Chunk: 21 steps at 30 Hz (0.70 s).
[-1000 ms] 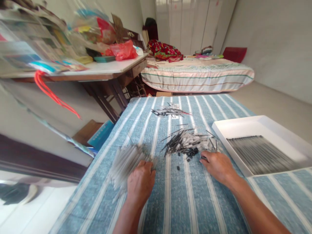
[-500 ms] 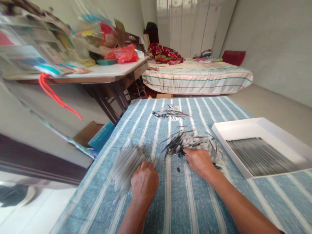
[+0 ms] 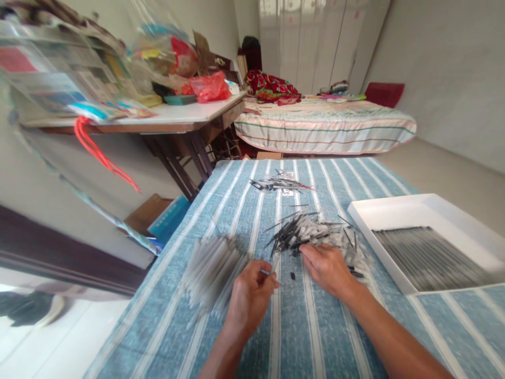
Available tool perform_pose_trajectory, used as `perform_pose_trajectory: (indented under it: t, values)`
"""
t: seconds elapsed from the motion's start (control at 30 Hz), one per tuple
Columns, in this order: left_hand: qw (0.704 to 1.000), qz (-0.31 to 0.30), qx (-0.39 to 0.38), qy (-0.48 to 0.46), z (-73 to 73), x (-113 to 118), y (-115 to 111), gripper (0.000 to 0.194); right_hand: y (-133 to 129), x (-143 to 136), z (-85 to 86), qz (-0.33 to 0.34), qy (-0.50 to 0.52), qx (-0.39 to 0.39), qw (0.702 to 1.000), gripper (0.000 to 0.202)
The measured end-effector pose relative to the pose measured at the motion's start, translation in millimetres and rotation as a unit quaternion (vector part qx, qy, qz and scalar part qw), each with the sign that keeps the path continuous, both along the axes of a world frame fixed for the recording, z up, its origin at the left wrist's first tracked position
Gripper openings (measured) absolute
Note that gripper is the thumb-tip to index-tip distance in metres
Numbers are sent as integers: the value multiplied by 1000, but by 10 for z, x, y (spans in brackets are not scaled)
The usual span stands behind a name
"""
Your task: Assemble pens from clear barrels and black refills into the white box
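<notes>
My left hand (image 3: 254,289) is closed in a pinch on a thin, pale translucent tube (image 3: 275,261) that points away from me. Just left of it lies a heap of long grey translucent tubes (image 3: 213,268), slightly blurred. My right hand (image 3: 324,267) has its fingertips pressed together at the near edge of a mixed pile of black and clear small parts (image 3: 307,229); what they hold is too small to name. A small black piece (image 3: 292,276) lies on the striped cloth between the hands.
To the right stands a white open box (image 3: 445,210) with a row of dark-tipped grey sticks (image 3: 430,258). A smaller pile of black and clear sticks (image 3: 280,183) is farther back on the blue striped cloth (image 3: 165,321). A cluttered desk (image 3: 173,118) stands at left, a bed (image 3: 323,129) behind.
My left hand has moved right, away from the tube heap, and now has a tube in its fingers. My right hand stays at the mixed pile. The view has shifted slightly.
</notes>
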<state>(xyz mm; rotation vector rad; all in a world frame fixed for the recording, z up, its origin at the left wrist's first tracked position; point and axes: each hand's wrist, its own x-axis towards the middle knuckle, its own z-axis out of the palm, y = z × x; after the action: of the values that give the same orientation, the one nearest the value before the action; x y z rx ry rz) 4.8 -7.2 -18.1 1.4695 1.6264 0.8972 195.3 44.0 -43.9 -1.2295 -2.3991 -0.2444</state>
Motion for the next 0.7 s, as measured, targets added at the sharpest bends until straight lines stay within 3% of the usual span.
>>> perform_pose_trajectory:
  t: [0.07,0.17,0.5,0.7]
  values:
    - [996,-5,-37,-83,21,16,-2,5,-23,-5,4,35,28,43,998,18]
    - [989,-16,-65,-134,52,32,-9,5,-42,-19,29,50,42,78,995,20]
    - [984,-21,-79,-160,129,35,-17,6,-21,8,6,45,32,100,993,20]
    - [978,-40,-105,-176,92,32,-12,8,-57,-8,32,57,26,110,992,22]
